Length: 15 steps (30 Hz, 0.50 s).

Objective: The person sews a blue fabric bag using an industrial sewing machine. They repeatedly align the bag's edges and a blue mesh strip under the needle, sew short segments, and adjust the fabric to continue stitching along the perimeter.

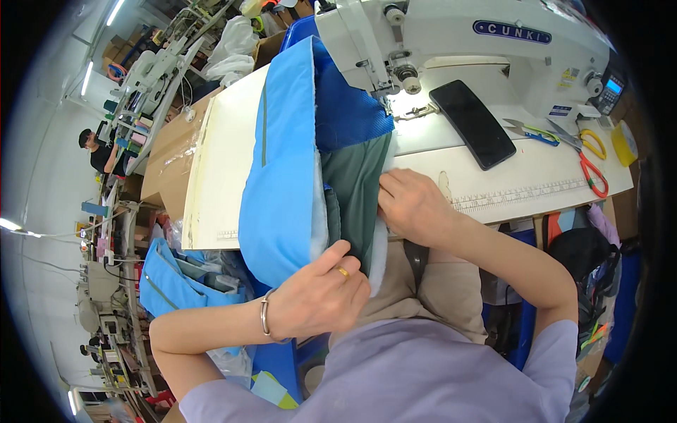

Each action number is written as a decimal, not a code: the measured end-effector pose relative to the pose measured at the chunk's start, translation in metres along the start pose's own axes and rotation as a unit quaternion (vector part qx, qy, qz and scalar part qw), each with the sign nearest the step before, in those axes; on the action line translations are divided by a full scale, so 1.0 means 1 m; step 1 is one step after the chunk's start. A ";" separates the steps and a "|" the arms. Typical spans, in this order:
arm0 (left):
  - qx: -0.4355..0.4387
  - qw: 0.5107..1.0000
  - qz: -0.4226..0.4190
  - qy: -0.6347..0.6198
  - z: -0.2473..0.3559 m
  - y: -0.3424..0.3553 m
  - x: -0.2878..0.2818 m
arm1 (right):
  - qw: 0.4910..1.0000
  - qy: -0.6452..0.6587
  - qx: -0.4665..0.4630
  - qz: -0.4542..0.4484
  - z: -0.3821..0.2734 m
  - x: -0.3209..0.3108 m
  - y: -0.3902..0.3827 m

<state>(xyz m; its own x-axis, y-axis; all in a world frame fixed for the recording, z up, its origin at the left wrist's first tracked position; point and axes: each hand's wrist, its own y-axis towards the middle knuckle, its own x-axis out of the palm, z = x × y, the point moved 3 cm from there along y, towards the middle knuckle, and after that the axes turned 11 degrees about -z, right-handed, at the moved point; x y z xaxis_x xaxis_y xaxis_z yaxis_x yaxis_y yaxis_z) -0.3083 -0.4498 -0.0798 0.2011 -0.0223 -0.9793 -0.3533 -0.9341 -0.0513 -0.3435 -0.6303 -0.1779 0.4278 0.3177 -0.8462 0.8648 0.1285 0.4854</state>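
Note:
A light blue fabric piece (282, 162) with a dark green lining (360, 183) lies over the front of the sewing table, its lower end hanging toward my lap. My left hand (323, 285), wearing a ring and a bracelet, closes on the near edge of the piece. Higher up, my right hand (412, 204) pinches the right edge of the green lining. At its far end the piece reaches the needle area of a white sewing machine (458, 32), where blue mesh (352, 106) shows. Some of my fingertips are hidden in the folds.
A black phone (474, 123) lies right of the needle. Beyond it are thread snips (532, 132), orange-handled scissors (592, 173) and a yellow tape roll (624, 143). More blue sewn pieces (187, 278) are piled low at the left. A person (102, 151) sits farther off.

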 end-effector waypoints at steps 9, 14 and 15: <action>-0.087 0.983 0.117 -0.114 -0.040 -0.001 -0.036 | 0.954 0.282 0.072 0.079 0.003 -0.021 -0.011; -0.050 0.991 0.091 -0.083 -0.031 0.001 -0.032 | 0.981 0.167 -0.005 0.100 0.000 -0.012 0.000; -0.037 0.992 0.092 -0.075 -0.027 0.003 -0.030 | 0.984 0.155 -0.026 0.082 -0.001 -0.010 0.004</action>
<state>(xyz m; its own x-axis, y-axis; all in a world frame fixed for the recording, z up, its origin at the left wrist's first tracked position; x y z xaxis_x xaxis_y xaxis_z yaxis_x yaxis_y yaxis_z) -0.2908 -0.4617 -0.0455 -0.0003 -0.1470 -0.9891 -0.3015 -0.9431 0.1402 -0.3448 -0.6318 -0.1668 0.4529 0.6090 -0.6512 0.7722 0.0971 0.6279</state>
